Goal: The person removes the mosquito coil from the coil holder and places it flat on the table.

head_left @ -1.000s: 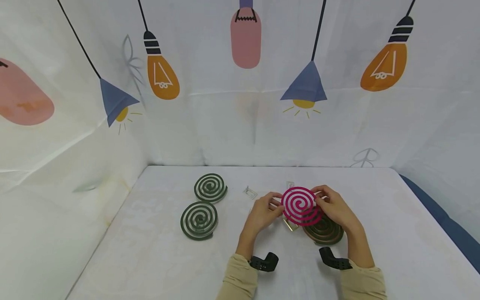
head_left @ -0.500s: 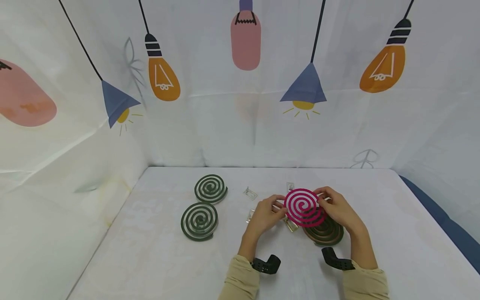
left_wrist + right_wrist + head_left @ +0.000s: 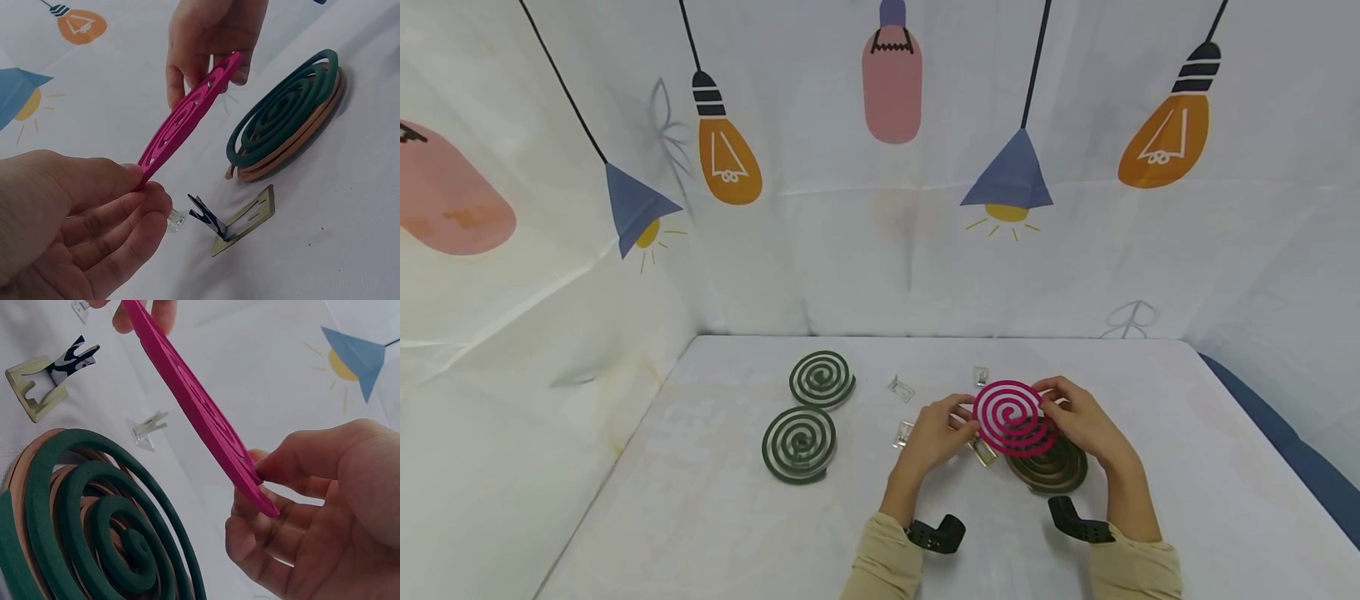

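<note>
Raised above the table, a pink mosquito coil [image 3: 1011, 412] is held at its edges by both hands. My left hand [image 3: 934, 437] pinches its left rim, thumb [image 3: 119, 178] on top and fingers beneath. My right hand [image 3: 1088, 427] pinches the opposite rim between thumb and fingers. Below and to the right, a dark green mosquito coil [image 3: 1054, 483] lies on the table, partly covered by the pink one in the head view. Under it the wrist views show a brown coil [image 3: 297, 150]. Beside this stack lies a gold metal coil stand [image 3: 269, 206] with its prong bent up.
Two green coils [image 3: 801, 482] [image 3: 822, 354] lie on the left side of the white table [image 3: 715, 533]. Several small metal stands [image 3: 901, 388] are spread behind the hands. A white curtain [image 3: 820, 267] printed with lamps closes off the back.
Both hands and the pink coil have shifted slightly to the right and down in the head view. The coil stays pinched at both sides throughout.
</note>
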### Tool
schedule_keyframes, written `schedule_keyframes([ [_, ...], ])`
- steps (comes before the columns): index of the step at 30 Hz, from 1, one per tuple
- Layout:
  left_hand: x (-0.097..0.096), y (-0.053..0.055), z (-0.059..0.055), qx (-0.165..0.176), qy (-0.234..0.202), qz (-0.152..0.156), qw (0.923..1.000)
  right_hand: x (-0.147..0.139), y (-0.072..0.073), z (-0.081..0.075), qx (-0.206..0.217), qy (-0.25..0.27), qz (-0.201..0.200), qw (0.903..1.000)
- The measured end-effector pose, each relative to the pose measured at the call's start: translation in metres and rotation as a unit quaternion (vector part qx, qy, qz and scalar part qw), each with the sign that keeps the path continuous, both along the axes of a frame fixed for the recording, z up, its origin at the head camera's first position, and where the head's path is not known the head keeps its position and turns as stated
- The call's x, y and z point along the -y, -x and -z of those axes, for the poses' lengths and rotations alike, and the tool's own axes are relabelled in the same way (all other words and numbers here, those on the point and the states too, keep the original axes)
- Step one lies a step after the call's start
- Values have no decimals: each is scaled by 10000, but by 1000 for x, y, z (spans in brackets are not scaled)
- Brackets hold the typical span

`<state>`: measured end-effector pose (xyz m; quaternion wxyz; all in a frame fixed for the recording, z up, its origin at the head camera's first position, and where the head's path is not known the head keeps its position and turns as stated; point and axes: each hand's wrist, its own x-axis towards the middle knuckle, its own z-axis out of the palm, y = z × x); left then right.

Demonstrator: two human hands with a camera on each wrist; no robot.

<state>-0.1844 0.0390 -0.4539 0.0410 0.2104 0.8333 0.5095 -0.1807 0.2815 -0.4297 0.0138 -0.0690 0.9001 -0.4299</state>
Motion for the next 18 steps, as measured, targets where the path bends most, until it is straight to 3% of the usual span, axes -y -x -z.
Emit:
schedule_keyframes([
  [11, -3, -2, -3, 7, 88, -43, 10000, -3, -2, -4, 109, -5, 1, 9999],
  [18, -5, -3, 2, -17, 124, 17, 9999, -5, -5, -2, 216, 4, -6, 9998],
])
